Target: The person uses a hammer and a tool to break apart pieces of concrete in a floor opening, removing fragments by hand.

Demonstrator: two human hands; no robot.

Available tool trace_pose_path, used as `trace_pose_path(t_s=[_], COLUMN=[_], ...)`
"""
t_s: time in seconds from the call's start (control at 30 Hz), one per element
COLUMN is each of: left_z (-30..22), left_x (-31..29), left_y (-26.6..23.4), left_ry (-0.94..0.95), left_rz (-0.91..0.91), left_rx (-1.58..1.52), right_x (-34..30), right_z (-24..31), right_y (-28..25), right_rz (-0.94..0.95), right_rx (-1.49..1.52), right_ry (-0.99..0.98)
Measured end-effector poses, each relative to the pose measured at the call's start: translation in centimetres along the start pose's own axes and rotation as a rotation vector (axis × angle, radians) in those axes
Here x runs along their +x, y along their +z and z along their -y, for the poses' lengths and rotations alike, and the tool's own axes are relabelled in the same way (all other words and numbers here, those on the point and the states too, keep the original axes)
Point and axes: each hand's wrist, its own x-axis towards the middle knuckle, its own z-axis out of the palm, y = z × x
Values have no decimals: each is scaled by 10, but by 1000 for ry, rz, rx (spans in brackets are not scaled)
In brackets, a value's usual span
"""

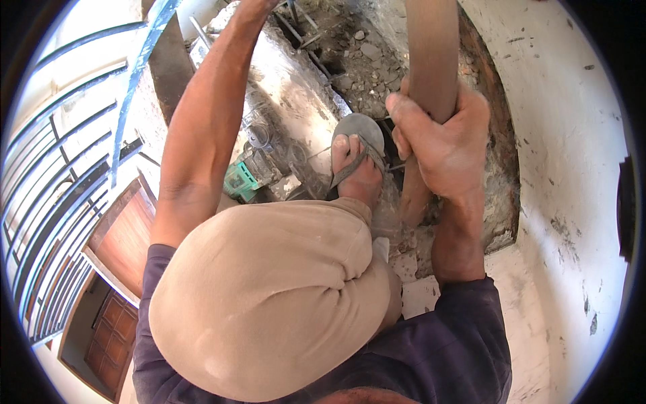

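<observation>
My right hand (pixel 437 135) is closed round a long, flat-sided wooden bar (pixel 433 54). The bar runs from the top edge down past my hand, and its lower end (pixel 415 202) comes down beside my sandalled foot (pixel 356 161). My left forearm (pixel 208 114) reaches up to the top edge; the left hand itself lies beyond the picture, so what it touches is hidden. Ahead of the foot lies a dug-out hollow of rubble (pixel 367 60) with broken stones and metal rods.
A dusty power tool with a green part (pixel 241 180) lies left of my foot, by a pale concrete slab (pixel 289 74). A white stained wall (pixel 565 135) rises on the right. Dark metal railings (pixel 60 141) and a wooden panel (pixel 124 236) stand at left.
</observation>
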Motion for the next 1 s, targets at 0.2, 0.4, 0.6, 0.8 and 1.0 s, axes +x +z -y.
trace_pose_path(t_s=[0.2, 0.4, 0.6, 0.8, 1.0], left_z=[-17, 81, 57, 29, 139], left_x=[-10, -3, 20, 29, 64], left_y=[8, -27, -15, 13, -5], left_ry=[-76, 130, -34, -58, -3], left_rz=[21, 137, 100, 198, 328], left_rx=[208, 10, 206, 265, 94], right_x=[21, 62, 39, 78, 101], right_z=[42, -4, 47, 52, 12], right_y=[15, 14, 22, 32, 28], right_rz=[-137, 133, 39, -204, 138], right_rx=[-35, -479, -327, -166, -563], right_ry=[-172, -60, -195, -218, -3])
